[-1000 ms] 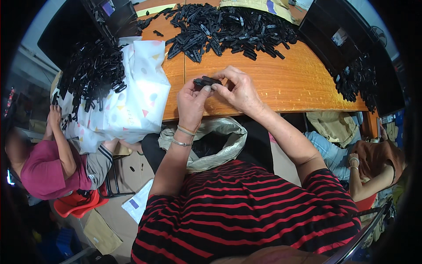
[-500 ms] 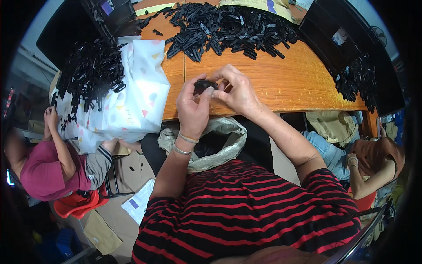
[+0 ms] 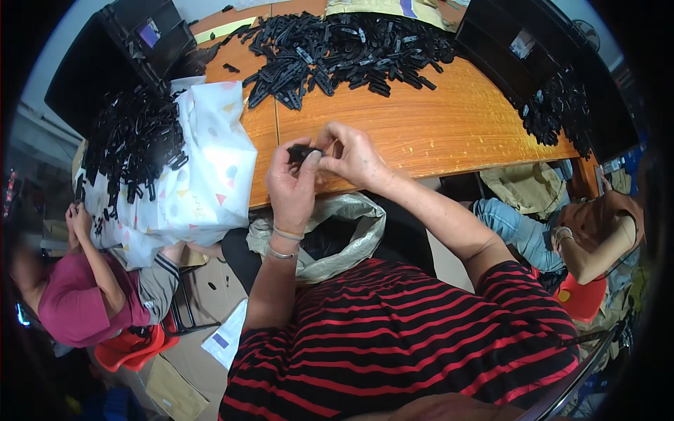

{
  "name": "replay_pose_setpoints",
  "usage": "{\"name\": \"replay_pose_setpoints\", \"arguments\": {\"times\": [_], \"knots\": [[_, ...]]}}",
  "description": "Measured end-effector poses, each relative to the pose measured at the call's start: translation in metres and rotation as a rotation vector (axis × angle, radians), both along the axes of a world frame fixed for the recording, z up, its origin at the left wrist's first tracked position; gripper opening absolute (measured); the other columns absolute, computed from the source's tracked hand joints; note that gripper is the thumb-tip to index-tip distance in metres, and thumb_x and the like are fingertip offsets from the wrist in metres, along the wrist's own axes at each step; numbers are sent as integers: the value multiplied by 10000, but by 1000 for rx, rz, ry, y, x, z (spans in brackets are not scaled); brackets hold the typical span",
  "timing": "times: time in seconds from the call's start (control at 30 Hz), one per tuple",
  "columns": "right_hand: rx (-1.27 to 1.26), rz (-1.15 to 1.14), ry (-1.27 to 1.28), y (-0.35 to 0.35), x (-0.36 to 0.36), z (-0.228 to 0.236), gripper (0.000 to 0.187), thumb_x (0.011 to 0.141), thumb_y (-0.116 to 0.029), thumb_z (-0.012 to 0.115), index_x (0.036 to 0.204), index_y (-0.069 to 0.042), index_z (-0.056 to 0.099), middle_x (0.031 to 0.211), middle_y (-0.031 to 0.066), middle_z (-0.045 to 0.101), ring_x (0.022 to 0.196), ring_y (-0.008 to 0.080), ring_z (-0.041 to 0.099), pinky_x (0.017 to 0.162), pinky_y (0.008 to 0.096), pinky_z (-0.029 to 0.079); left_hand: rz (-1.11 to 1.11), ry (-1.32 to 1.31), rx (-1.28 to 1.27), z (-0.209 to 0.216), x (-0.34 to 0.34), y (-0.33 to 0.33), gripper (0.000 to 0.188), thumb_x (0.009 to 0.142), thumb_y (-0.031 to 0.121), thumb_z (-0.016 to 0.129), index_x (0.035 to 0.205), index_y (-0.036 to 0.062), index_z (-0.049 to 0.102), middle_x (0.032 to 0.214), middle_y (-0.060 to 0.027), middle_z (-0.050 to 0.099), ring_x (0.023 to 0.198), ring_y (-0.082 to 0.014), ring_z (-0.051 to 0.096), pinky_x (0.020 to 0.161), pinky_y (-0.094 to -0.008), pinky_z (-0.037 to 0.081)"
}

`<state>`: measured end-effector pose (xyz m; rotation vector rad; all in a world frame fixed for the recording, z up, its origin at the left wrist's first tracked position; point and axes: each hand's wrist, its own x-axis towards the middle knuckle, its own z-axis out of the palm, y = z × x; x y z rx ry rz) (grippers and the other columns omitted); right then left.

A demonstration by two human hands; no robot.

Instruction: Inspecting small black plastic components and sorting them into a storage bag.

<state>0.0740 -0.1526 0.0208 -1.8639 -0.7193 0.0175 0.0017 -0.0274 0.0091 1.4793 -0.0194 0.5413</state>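
A small black plastic part (image 3: 300,151) is gripped between the thumb and fingers of my left hand (image 3: 289,186), above the near edge of the wooden table. My right hand (image 3: 357,160) meets it from the right, thumb and forefinger pinched at the part's end. Whether the right fingertips hold a second small piece is hidden. Beyond my hands lies a wide heap of long black plastic parts (image 3: 330,52). Below them, an open grey woven sack (image 3: 368,235) rests on my lap, dark inside.
On the left, black parts (image 3: 133,140) pile on a patterned white plastic sheet (image 3: 221,161), where a person in a purple shirt sits. Black bins (image 3: 144,38) stand left and right (image 3: 523,52). Another person (image 3: 597,245) sits at right.
My head view has shifted slightly, so the table and heaps sit further left. Both hands stay together at the black part, which has turned a little and shows less.
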Motion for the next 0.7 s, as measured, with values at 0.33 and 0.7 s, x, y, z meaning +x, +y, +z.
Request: {"name": "replay_pose_setpoints", "arguments": {"times": [0.33,0.7], "knots": [[-307,38,13,-53,47,-25,199,758,-242,737,801,-64,660,736,114,665,691,237,653,630,362,509,-243,354,565,-31,-48,21,130,882,95,598,943,-16,628,812,-74,646,734,-105,591,670,-253,483],[-764,-289,-466,-62,168,-40,208,763,-111,672,949,-45,607,950,183,587,830,378,612,715,451,500,173,128,1057,-28,117,81,232,809,18,571,1025,86,623,907,-136,603,837,-339,597,718,-402,487]]}}
